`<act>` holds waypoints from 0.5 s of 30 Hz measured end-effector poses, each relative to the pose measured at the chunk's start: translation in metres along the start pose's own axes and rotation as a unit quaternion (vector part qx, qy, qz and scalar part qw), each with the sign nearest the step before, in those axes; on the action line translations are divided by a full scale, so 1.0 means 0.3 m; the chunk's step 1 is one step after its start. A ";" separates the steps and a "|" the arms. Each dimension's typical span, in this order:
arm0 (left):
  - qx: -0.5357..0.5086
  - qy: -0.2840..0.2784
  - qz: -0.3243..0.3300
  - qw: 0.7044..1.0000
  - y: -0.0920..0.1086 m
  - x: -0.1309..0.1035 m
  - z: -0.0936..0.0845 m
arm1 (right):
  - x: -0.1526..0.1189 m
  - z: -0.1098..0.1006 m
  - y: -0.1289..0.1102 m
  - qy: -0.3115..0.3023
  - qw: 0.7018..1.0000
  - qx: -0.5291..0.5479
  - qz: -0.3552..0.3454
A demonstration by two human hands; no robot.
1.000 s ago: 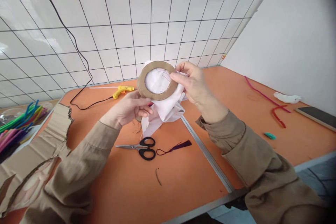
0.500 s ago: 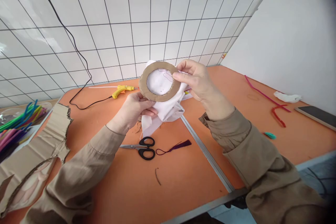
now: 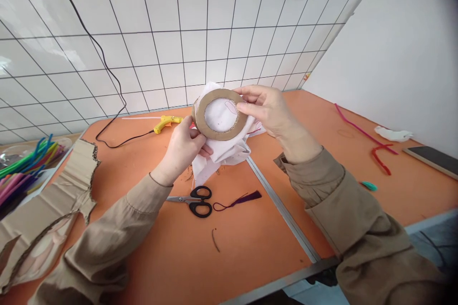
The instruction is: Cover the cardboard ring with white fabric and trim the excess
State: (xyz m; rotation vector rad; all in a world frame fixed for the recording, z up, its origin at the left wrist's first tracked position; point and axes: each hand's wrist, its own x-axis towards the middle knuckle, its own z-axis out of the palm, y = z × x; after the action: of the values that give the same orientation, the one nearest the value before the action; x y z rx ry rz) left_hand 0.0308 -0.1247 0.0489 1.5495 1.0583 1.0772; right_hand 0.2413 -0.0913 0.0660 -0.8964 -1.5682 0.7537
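Between my two hands is a flat cardboard ring (image 3: 206, 128), held up above the table with white cloth (image 3: 229, 151) behind it. The cloth fills the ring's opening, shows faint pinkish lines, and hangs in folds below. My left hand (image 3: 186, 145) is closed, pinching the ring's lower left edge; some fingers are hidden behind it. At the upper right edge, my right hand (image 3: 266, 107) pinches the ring between thumb and fingers. Below the cloth lie black-handled scissors (image 3: 200, 201) and a dark purple tassel (image 3: 252, 196).
A yellow glue gun (image 3: 167, 124) with a black cord lies behind my left hand. Torn cardboard (image 3: 67, 186) and colourful pipe cleaners (image 3: 26, 162) are at the left. Red pipe cleaners (image 3: 381, 159), white crumpled material (image 3: 393, 133) and a dark phone-like slab (image 3: 434, 159) lie at the right.
The ring has shifted slightly right and down and turned a little. My left hand has moved up and inward along its edge, and more cloth shows above the ring.
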 end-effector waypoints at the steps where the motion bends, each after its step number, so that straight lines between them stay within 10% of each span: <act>1: 0.005 -0.001 0.003 1.000 -0.002 0.002 -0.001 | 0.000 -0.002 -0.001 -0.001 1.000 -0.004 0.002; 15: 0.030 0.008 0.004 1.000 0.001 -0.002 0.009 | 0.009 0.002 0.021 0.027 0.998 -0.054 -0.029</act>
State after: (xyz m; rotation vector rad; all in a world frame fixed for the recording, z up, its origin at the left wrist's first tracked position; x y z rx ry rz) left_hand 0.0331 -0.1260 0.0486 1.5966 1.1042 1.0743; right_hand 0.2415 -0.0859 0.0620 -0.9395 -1.5929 0.6038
